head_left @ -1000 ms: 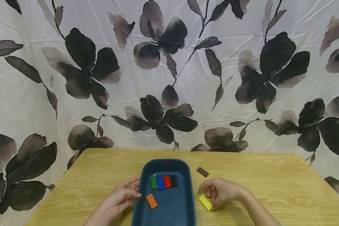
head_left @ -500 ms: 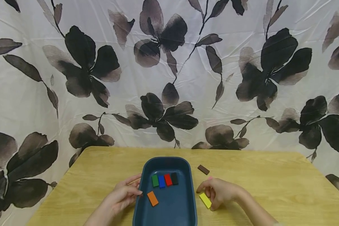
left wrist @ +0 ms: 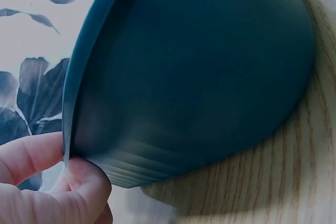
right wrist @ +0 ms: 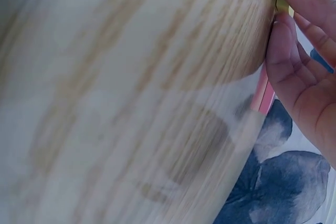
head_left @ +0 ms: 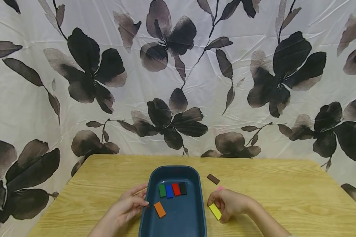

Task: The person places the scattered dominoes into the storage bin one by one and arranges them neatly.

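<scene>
A dark blue tray [head_left: 184, 225] stands on the wooden table, and my left hand [head_left: 126, 207] pinches its left rim between thumb and finger, as the left wrist view confirms. Right of the tray, a yellow block [head_left: 215, 211] lies on the table with my right hand [head_left: 234, 204] over it, fingertip and thumb gripping its two ends. Inside the tray, green [head_left: 162, 190], blue [head_left: 169, 191], red [head_left: 176, 189] and black [head_left: 183, 188] blocks form a row toward the back. An orange block [head_left: 160, 210] lies tilted nearer the tray's left wall.
Beyond my right hand lies a brown block [head_left: 213, 179]. A pink block [head_left: 220, 188] is partly hidden behind that hand in the head view; the right wrist view shows its pink side [right wrist: 263, 92]. A floral cloth [head_left: 195, 82] hangs behind the table [head_left: 273, 177].
My right fingers have closed in on the yellow block's far end, and the pink block has come partly into sight behind the hand. The left hand stays at the tray rim.
</scene>
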A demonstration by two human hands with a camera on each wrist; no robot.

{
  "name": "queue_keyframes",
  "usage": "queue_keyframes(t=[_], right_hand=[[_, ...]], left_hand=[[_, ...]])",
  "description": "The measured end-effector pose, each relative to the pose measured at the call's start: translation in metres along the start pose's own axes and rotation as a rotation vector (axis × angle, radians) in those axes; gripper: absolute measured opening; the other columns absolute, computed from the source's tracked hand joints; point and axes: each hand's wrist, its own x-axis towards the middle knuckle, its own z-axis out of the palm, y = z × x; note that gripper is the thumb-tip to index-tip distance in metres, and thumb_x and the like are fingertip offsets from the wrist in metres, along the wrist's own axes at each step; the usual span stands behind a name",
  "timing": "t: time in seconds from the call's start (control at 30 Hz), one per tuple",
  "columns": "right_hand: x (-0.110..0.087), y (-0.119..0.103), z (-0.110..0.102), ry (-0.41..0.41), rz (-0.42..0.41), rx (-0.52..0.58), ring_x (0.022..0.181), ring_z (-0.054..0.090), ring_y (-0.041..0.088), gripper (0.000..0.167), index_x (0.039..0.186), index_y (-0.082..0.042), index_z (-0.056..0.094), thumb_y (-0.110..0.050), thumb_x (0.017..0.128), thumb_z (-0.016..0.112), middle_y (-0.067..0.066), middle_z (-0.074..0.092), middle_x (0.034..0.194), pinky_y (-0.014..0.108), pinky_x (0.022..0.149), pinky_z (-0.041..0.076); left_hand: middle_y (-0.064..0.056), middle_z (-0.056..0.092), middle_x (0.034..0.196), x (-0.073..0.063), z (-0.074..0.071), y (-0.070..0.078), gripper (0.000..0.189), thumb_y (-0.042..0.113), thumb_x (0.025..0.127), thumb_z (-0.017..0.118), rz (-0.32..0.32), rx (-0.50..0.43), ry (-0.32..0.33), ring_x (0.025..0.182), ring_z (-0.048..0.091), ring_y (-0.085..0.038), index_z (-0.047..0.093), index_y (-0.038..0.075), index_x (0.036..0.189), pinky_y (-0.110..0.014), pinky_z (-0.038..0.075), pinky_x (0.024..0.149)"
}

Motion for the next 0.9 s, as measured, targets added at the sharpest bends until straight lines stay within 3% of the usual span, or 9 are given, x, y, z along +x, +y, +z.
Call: queue_keyframes(t=[0.47,0.7,0.9], right_hand=[[-0.007,-0.009,-0.010,-0.035,-0.040,-0.047,0.058,0.049,0.006,0.048,0.103,-0.002,0.058,0.013,0.062,0.074,0.006,0.049,0.083,0.019,0.057,0.044],[-0.009,-0.026,-0.021,0.021,0.045,-0.033,0.062,0.051,0.015,0.049,0.103,-0.003,0.057,0.014,0.060,0.074,0.009,0.050,0.086,0.023,0.058,0.045],[-0.005,-0.039,-0.029,0.053,0.043,-0.034,0.066,0.053,0.020,0.050,0.106,-0.002,0.057,0.012,0.062,0.075,0.009,0.050,0.085,0.025,0.058,0.046]], left_hand=[[-0.006,0.056,0.106,0.000,0.001,-0.001,0.075,-0.024,0.075,0.047,-0.007,0.004,0.000,0.092,0.057,-0.013,0.023,-0.005,0.143,-0.023,0.050,0.074],[-0.006,0.056,0.104,-0.001,0.001,-0.002,0.072,-0.024,0.076,0.046,-0.014,0.001,0.010,0.090,0.057,-0.012,0.025,-0.005,0.142,-0.023,0.050,0.074],[-0.005,0.057,0.106,0.000,0.000,0.000,0.076,-0.023,0.076,0.047,-0.017,0.018,0.013,0.091,0.057,-0.012,0.018,-0.005,0.144,-0.023,0.050,0.074]])
